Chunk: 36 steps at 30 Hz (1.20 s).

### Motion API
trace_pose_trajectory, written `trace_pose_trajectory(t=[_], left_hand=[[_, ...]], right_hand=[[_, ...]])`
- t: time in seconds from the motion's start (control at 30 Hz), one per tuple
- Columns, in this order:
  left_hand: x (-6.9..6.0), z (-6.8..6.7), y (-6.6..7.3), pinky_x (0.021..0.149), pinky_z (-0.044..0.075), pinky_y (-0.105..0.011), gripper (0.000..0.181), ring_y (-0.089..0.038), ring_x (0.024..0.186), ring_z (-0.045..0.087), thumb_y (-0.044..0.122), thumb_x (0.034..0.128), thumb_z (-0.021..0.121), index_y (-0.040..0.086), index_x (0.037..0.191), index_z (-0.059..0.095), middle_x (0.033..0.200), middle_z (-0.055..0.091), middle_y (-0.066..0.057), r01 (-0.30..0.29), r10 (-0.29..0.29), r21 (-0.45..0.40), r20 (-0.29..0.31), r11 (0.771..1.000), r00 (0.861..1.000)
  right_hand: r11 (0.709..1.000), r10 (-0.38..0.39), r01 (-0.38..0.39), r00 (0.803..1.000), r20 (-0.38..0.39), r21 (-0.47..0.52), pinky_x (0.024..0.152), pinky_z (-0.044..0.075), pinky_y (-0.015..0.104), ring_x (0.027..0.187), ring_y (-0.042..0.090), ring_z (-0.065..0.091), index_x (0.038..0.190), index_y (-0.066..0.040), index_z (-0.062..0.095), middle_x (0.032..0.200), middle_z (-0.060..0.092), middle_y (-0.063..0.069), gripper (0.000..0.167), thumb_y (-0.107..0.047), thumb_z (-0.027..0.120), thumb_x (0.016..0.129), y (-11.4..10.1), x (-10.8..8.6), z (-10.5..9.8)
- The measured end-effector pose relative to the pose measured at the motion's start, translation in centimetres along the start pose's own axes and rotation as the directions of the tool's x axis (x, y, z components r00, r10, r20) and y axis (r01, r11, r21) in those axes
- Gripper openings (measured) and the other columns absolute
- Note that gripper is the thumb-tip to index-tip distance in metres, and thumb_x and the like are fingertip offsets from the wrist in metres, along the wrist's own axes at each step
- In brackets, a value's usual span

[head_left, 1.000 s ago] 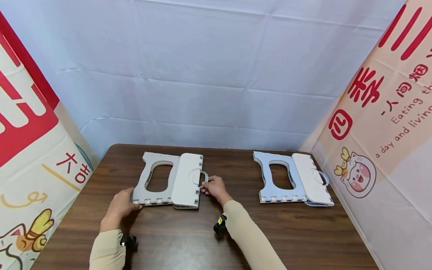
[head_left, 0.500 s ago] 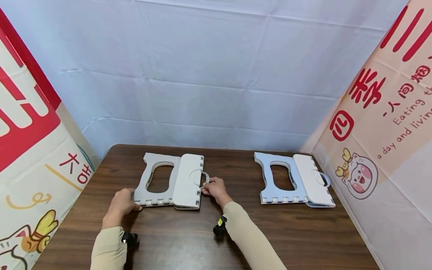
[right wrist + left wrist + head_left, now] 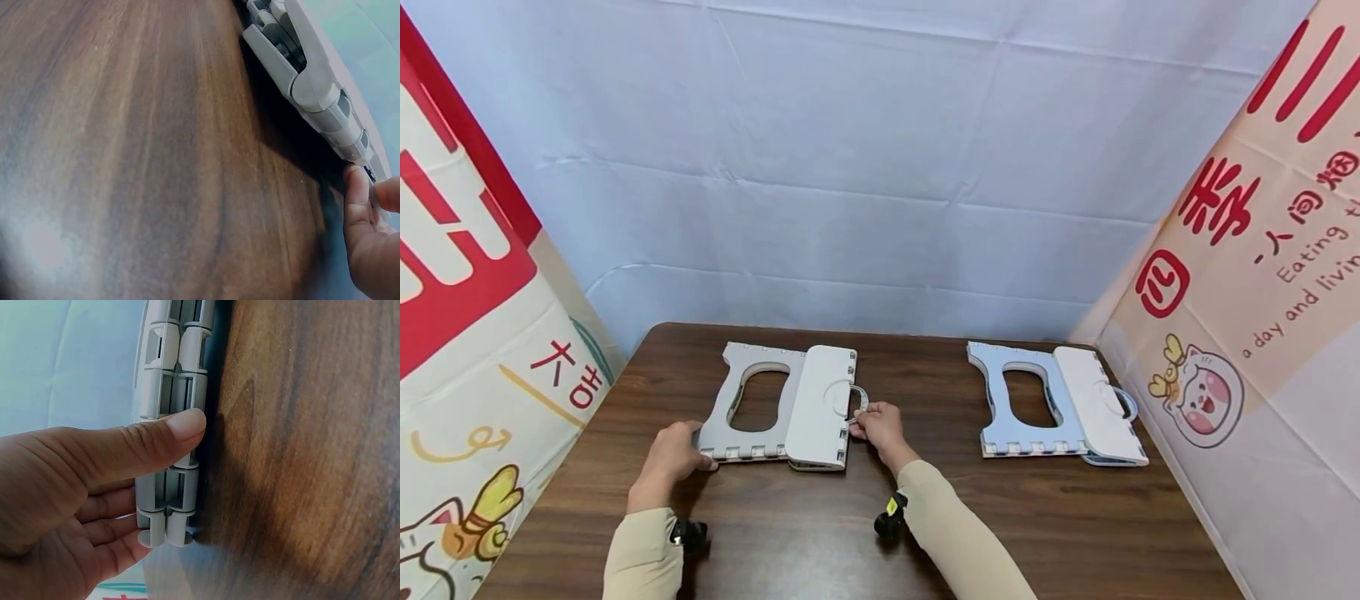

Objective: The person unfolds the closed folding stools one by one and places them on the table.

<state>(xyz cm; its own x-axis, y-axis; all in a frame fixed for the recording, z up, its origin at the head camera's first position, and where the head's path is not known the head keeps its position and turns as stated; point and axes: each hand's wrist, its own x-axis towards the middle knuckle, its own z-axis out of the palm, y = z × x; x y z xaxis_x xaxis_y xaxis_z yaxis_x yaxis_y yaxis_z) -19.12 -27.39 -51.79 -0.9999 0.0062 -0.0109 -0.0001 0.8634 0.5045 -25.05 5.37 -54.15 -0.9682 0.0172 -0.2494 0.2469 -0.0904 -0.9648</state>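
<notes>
A folded step stool with grey legs and a white top (image 3: pixel 820 408) lies flat on the table, left of the middle in the head view. My left hand (image 3: pixel 672 457) holds its near left corner. In the left wrist view the thumb (image 3: pixel 186 425) lies across the hinged edge (image 3: pixel 178 394), and the other fingers sit along the stool's end, partly hidden. At the stool's right side my right hand (image 3: pixel 880 427) pinches the small carrying handle (image 3: pixel 861 396) between thumb and fingers. The right wrist view shows this pinch at its right border, partly cut off.
A second folded step stool, with light blue legs (image 3: pixel 1000 417), lies on the right of the brown wooden table (image 3: pixel 790 542). Its handle (image 3: pixel 1127 404) points right. A pale cloth (image 3: pixel 850 167) hangs behind, and printed cloths stand at both sides.
The head view has shifted slightly. Both hands keep their holds on the grey and white stool, and neither stool visibly moves on the table.
</notes>
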Motion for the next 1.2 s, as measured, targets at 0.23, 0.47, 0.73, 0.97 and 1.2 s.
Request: trace_pose_trajectory(t=[0.23,0.47,0.73,0.97,1.2], left_hand=[[-0.2,-0.3,0.0,0.083,0.041,-0.053,0.072,-0.044,0.097,0.054,0.014,0.0550,0.089,-0.012,0.114,0.057,0.107,0.058,-0.030,0.002,-0.002,-0.013,0.013,1.000,1.000],[-0.3,-0.5,0.8,0.083,0.042,-0.053,0.075,-0.045,0.098,0.053,0.015,0.0558,0.088,-0.012,0.116,0.053,0.108,0.057,-0.031,0.009,-0.007,-0.048,0.030,0.999,1.000],[-0.2,0.1,1.0,0.084,0.041,-0.052,0.073,-0.044,0.100,0.052,0.018,0.0585,0.088,-0.013,0.116,0.054,0.110,0.057,-0.030,0.019,-0.016,-0.069,0.043,0.997,0.999],[-0.4,0.2,1.2,0.082,0.043,-0.049,0.069,-0.038,0.095,0.055,0.017,0.0576,0.088,-0.011,0.112,0.057,0.104,0.060,-0.025,0.006,-0.002,-0.078,0.041,0.997,0.999],[0.0,0.7,1.4,0.082,0.042,-0.049,0.071,-0.038,0.096,0.054,0.022,0.0575,0.089,-0.011,0.112,0.058,0.105,0.060,-0.026,-0.014,0.017,-0.082,0.041,0.997,0.999]], right_hand=[[0.993,-0.047,0.046,0.999,0.006,0.107,0.056,0.051,0.022,0.055,0.012,0.060,0.105,0.018,0.048,0.074,0.062,0.013,0.022,0.009,0.055,0.086,-0.1,-0.5,0.0],[0.979,-0.078,0.081,0.997,-0.026,0.187,0.054,0.051,0.023,0.052,0.011,0.059,0.100,0.014,0.049,0.073,0.062,0.010,0.016,0.009,0.055,0.086,-1.0,-0.9,-0.3],[0.979,-0.150,0.155,0.988,-0.047,0.134,0.054,0.050,0.023,0.053,0.011,0.058,0.102,0.015,0.049,0.074,0.063,0.014,0.020,0.006,0.057,0.086,-1.4,-1.1,-0.8],[0.973,-0.188,0.193,0.981,-0.048,0.129,0.053,0.050,0.023,0.052,0.011,0.058,0.098,0.013,0.052,0.069,0.063,0.011,0.016,0.005,0.059,0.086,-1.7,-1.4,-1.1],[0.968,-0.219,0.222,0.975,-0.033,0.119,0.053,0.049,0.023,0.055,0.013,0.061,0.104,0.014,0.050,0.071,0.064,0.015,0.022,0.002,0.058,0.088,-2.7,-1.7,-1.8]])
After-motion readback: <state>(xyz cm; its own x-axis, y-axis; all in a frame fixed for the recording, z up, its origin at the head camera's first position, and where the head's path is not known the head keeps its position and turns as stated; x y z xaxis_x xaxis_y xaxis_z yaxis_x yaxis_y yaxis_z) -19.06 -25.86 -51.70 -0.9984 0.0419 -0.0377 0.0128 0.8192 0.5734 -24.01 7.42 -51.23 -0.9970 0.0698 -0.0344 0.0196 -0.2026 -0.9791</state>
